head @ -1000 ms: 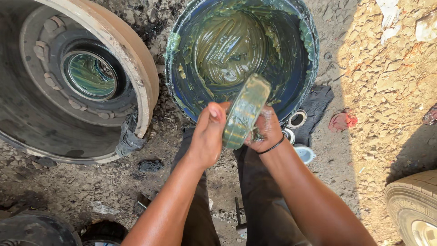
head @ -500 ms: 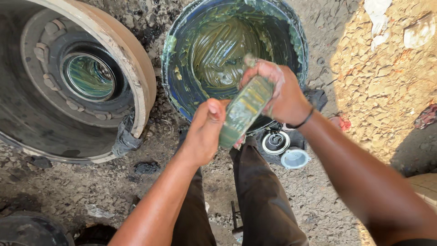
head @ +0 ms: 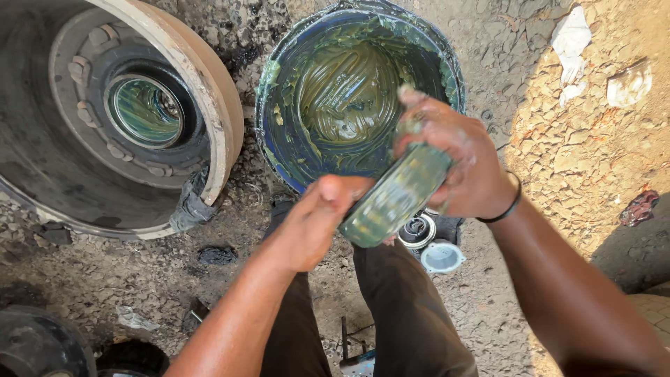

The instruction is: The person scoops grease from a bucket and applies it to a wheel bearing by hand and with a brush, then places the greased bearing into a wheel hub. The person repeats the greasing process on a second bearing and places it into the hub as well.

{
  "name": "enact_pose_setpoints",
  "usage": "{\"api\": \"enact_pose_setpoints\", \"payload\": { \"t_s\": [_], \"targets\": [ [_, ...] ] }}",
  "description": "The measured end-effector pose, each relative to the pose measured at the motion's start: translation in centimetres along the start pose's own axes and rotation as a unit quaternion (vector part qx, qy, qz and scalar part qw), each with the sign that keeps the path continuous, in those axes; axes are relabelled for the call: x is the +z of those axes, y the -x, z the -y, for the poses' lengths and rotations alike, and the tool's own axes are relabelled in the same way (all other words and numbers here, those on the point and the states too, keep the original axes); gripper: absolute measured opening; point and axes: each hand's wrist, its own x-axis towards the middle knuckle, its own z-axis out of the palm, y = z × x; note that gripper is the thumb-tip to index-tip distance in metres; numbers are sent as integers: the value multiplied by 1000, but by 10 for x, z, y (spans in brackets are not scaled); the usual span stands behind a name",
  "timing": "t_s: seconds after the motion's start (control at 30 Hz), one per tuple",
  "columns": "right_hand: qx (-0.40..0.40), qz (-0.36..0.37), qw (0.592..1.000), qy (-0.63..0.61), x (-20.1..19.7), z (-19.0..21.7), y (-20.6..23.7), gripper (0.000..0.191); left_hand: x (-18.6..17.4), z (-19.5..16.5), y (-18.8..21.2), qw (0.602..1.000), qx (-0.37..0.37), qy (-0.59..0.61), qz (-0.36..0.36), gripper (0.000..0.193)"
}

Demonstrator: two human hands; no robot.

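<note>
Rough, oil-stained ground (head: 139,279) lies under everything, with a big wheel drum (head: 118,112) at the left. Above the hands stands a blue bucket (head: 269,126) full of greenish grease (head: 349,91). The left hand (head: 314,220) is closed on the lower end of a round grease-covered part (head: 398,195), probably a bearing, though it is blurred. The right hand (head: 453,160), smeared green, presses its palm and bent fingers on the upper side. Small white caps (head: 441,256) lie just below.

Both hands (head: 317,220) (head: 457,164) clasp greasy ring (head: 396,195) over grease bucket (head: 279,132).
</note>
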Motion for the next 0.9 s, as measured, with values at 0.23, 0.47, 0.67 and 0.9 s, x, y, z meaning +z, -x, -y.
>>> {"api": "enact_pose_setpoints", "payload": {
  "t_s": [0.23, 0.47, 0.67, 0.9],
  "targets": [
    [39, 26, 945, -323, 23, 3, 12, 49, 41, 4, 14, 988, 19, 151, -21, 97],
    [218, -126, 679, -689, 95, 31, 80, 56, 66, -29, 25, 985, 81, 123, -94, 97],
    [85, -146, 897, -408, 23, 38, 40, 71, 88, -20, 41, 982, 52, 74, -168, 85],
    [197, 42, 973, -110, 0, 110, -11, 35, 105, -55, 48, 981, 33, -132, -139, 81]
  ]
}}
